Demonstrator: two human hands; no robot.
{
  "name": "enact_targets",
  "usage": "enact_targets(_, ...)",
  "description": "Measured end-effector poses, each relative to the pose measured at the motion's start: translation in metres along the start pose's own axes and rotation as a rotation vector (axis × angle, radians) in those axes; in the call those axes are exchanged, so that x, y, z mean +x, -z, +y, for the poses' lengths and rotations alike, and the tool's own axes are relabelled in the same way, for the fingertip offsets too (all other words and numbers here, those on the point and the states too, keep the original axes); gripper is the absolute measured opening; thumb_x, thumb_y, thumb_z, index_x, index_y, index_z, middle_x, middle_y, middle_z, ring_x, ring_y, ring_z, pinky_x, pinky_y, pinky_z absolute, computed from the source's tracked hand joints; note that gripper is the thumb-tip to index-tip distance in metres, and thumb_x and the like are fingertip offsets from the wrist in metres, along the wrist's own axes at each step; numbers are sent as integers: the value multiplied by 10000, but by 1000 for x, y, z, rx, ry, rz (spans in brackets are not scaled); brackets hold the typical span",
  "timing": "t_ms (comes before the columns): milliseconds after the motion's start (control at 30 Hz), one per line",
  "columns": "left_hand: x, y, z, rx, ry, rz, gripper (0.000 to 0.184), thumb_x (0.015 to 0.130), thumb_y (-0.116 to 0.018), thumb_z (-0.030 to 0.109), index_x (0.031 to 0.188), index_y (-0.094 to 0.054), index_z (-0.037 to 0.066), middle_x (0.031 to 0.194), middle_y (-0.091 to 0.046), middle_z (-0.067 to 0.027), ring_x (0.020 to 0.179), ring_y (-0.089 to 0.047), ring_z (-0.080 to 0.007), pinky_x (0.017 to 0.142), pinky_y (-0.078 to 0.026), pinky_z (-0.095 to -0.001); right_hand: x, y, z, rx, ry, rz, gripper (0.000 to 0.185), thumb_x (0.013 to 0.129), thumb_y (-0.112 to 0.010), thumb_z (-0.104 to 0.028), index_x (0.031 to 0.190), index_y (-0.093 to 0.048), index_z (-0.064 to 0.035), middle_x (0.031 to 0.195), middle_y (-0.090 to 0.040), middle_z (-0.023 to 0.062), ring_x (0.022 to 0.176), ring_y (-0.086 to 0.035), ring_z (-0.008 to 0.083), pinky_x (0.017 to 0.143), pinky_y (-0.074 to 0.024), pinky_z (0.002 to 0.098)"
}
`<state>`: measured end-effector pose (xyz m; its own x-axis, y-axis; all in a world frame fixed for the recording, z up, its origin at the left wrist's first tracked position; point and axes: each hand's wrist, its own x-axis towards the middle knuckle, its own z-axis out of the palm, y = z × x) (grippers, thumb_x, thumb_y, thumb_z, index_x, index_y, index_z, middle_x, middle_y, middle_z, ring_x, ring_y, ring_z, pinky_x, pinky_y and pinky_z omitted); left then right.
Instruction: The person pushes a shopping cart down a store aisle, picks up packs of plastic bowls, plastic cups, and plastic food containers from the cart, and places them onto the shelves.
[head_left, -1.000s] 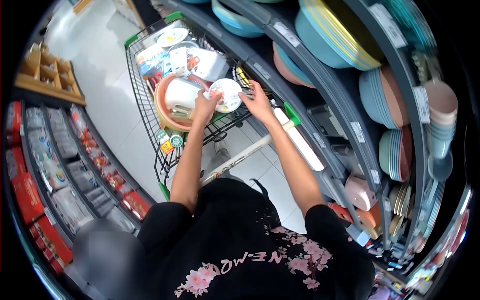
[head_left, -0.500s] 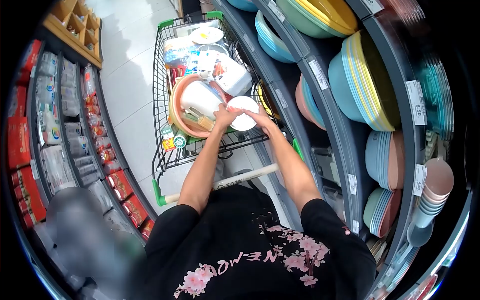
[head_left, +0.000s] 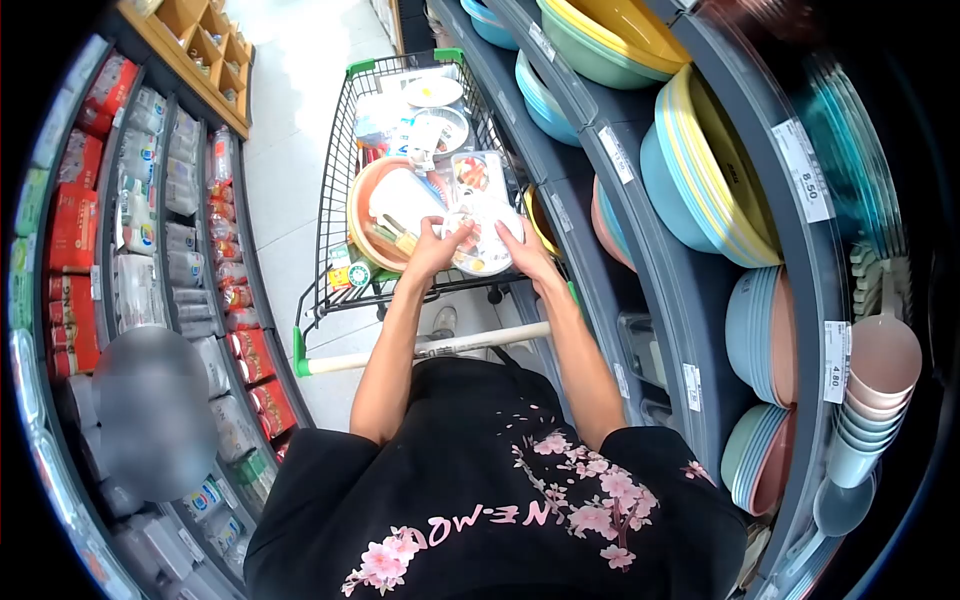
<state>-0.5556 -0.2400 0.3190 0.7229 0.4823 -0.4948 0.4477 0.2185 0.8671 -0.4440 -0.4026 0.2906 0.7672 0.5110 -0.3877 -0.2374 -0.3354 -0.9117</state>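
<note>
Both my hands are over the near end of a wire shopping cart (head_left: 335, 190). Between them is a white plastic-wrapped package (head_left: 486, 225). My left hand (head_left: 438, 246) has its fingers curled on the package's left side, and my right hand (head_left: 527, 250) grips its right side. Beneath the package shows the rim of a white plate (head_left: 487, 268). Left of my left hand sits an orange-pink basin (head_left: 364, 205) holding a white plastic container (head_left: 402, 195) and wooden-handled items (head_left: 395, 235). A clear pack with a red picture (head_left: 470, 174) lies just beyond the package.
Stacked colored basins (head_left: 690, 165) fill the shelves on the right, with ladles (head_left: 880, 350) hanging near me. Packaged goods (head_left: 140, 210) line the left shelf. The cart's handle bar (head_left: 430, 350) crosses before my body. A wooden compartment rack (head_left: 205, 55) stands far left.
The white package has come from farther in the cart toward me, over the white plate, and my hands have spread to its sides. The pack with the red picture is now uncovered.
</note>
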Motion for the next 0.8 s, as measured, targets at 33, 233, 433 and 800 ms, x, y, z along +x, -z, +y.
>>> enact_targets(33,-9,-2,4,1,-7,16,795,831,-749,457,1291,-334,-42,1034,-620,-219,824,-665,-212,595,-522,-287,-9,4,-8,-13,12,17,673,896,-685,-428,1343,-478,30,1234,-609,194,1125,-599,232,945,-469,329)
enact_targets(233,-102,-12,59,-72,-208,110,510,1002,-479,491,1292,-455,73,1258,-555,-126,1038,-591,-177,796,-510,-326,-73,24,-54,16,285,19,560,988,-560,-412,1363,-432,-15,1234,-587,194,1149,-576,228,917,-469,327)
enact_targets(433,-224,-50,87,23,-760,377,295,979,-566,306,1144,-560,62,1439,-449,-219,1389,-358,-320,1128,-264,-441,-139,34,-65,840,314,-385,507,1048,-348,-474,1375,-357,-87,1308,-510,93,1210,-525,217,1017,-430,424)
enact_targets(800,-353,-93,50,392,-1106,630,579,789,-781,305,1202,-497,16,1286,-491,-186,1383,-325,-447,1130,-237,-532,-186,33,-24,1064,171,-910,885,827,-722,-490,1505,-309,-100,1518,-372,102,1361,-415,278,1104,-384,449)
